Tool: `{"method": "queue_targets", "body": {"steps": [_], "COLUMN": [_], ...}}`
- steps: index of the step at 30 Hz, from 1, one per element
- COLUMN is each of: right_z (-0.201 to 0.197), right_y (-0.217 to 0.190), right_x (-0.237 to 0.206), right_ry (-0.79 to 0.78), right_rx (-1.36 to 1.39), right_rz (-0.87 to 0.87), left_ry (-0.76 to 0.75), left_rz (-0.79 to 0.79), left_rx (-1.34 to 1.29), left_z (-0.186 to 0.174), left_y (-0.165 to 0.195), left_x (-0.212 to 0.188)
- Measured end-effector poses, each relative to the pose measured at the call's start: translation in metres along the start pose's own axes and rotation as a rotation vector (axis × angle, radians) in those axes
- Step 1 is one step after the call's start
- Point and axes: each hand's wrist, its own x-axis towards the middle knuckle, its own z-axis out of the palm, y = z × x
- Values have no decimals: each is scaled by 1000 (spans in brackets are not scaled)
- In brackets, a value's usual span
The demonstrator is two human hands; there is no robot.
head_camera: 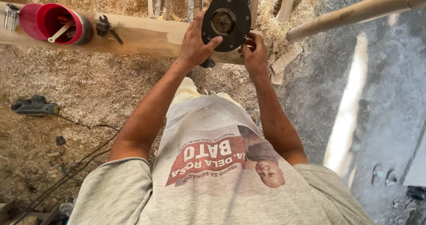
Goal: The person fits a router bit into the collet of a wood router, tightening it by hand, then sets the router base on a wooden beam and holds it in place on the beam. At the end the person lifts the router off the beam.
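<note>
Sawdust floor (66, 78), plank (146, 34) across. My left hand (193, 45) grips upturned router (226, 21); right hand (254, 52) pinches base edge. Bit fitting step, I judge; next needs wrench (108, 28).

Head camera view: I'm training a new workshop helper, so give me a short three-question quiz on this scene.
1. True or false: both hands grip the black round-based power tool.
2. What lies inside the red tub on the wooden beam?
3. Which hand has its thumb on the tool's base: A left hand, B right hand?

Key: 1 true; 2 a white-handled tool; 3 A.
</note>
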Motion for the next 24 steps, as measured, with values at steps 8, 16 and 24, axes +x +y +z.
{"method": "queue_targets", "body": {"steps": [8, 16, 24], "right_z": [30, 13, 23], "right_y": [29, 3, -31], "right_x": [-21, 15, 36], "right_ry": [-77, 51, -145], "right_rx": [-206, 610, 297], "right_rz": [-227, -175, -58], "left_ry": [-109, -77, -211], "left_rz": [-67, -156, -934], "left_rx": [-65, -70, -772], "left_z": [-3, 6, -4], "left_y": [-20, 4, 6], "left_x": [-14, -47, -40]}}
